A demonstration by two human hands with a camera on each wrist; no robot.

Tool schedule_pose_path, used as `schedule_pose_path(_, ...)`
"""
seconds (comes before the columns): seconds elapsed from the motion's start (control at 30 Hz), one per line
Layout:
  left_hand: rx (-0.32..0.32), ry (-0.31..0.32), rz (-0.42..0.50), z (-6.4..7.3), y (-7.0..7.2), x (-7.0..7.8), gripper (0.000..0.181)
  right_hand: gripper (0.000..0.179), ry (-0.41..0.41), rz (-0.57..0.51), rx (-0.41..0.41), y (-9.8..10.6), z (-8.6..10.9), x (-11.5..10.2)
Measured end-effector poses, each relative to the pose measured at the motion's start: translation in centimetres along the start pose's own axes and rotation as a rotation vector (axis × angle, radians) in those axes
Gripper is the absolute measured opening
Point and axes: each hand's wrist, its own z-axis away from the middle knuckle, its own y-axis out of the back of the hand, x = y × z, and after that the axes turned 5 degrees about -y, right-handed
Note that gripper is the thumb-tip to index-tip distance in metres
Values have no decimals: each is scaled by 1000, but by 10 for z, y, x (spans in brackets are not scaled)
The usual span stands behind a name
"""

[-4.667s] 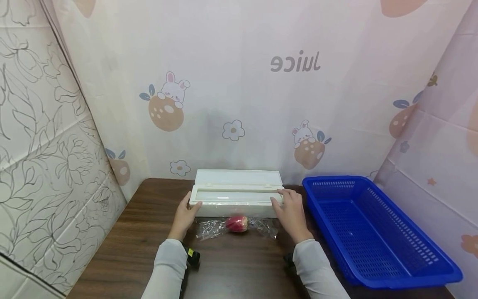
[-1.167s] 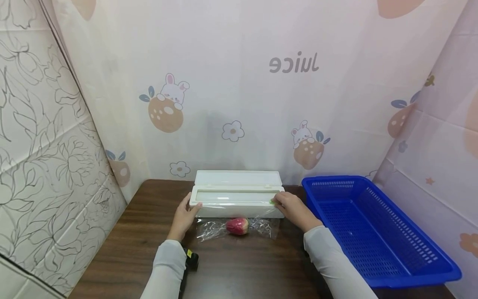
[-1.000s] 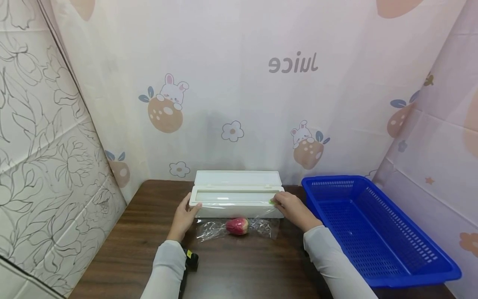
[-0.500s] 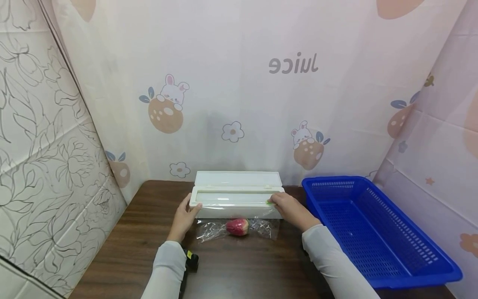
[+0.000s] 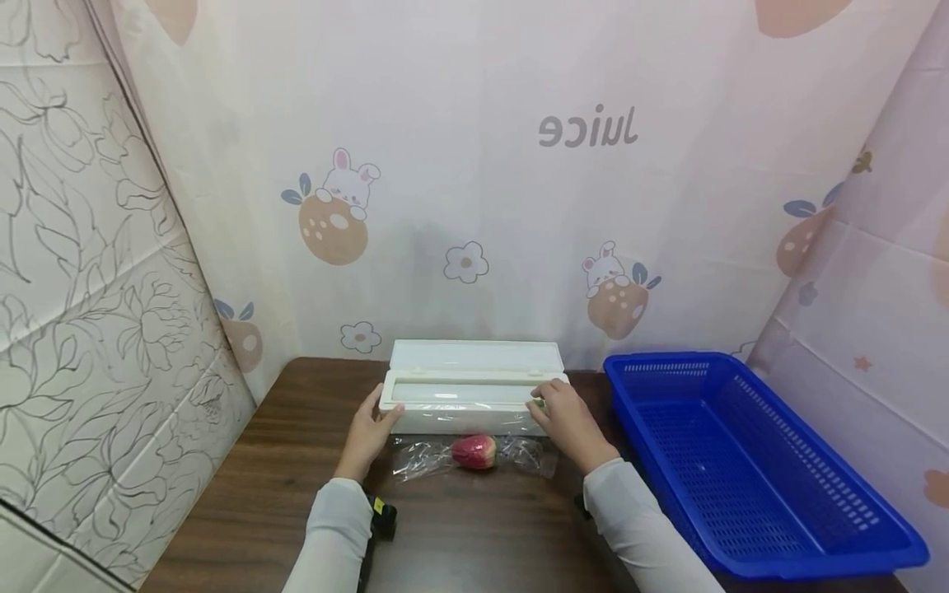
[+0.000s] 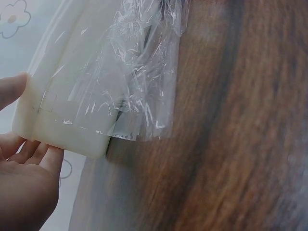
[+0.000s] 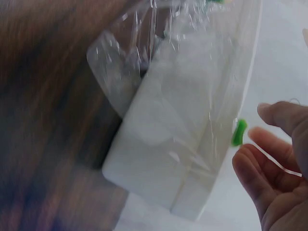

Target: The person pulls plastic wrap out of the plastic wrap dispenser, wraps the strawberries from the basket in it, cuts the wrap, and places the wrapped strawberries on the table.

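A long white cling film dispenser [image 5: 460, 422] stands at the back of the table with its lid [image 5: 474, 356] raised. My left hand [image 5: 365, 434] grips its left end, thumb on the front top edge and fingers around the end. A small green slide cutter [image 7: 239, 133] sits on the top front edge, toward the right. Right beside it, my right hand [image 5: 567, 418] has its thumb and fingers spread, a fingertip close to the cutter. Clear film [image 6: 139, 57] hangs over the box front and onto the table. A red fruit [image 5: 474, 452] with a pale end lies in the film.
A large blue plastic basket [image 5: 726, 486] stands at the right of the brown wooden table [image 5: 222, 511]. Behind the box hangs a printed curtain [image 5: 460, 165], with another patterned sheet [image 5: 111, 247] along the left.
My right hand left the box's right end, pinched the green cutter, drew it slightly left, then spread its fingers off it. My left hand keeps its hold; the fruit has barely moved.
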Motion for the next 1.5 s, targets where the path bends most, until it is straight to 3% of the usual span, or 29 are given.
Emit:
schedule_pose_path(0.13,-3,-7,7,0,-1,1,76,22,-59,-12,46,-5,2,-3)
schedule_pose_path(0.33,-1,-20,16,1,-1,2,75,26,-70,-33,105,-9,3,1)
schedule_pose_path(0.6,-3,-27,27,2,-1,3,75,31,-73,-25,81,-10,1,3)
schedule_pose_path(1.1,-2,-19,-2,2,0,8,75,20,-43,-43,32,-6,1,5)
schedule_pose_path(1.5,-1,-10,2,1,0,3,76,16,-17,-53,31,-8,2,5)
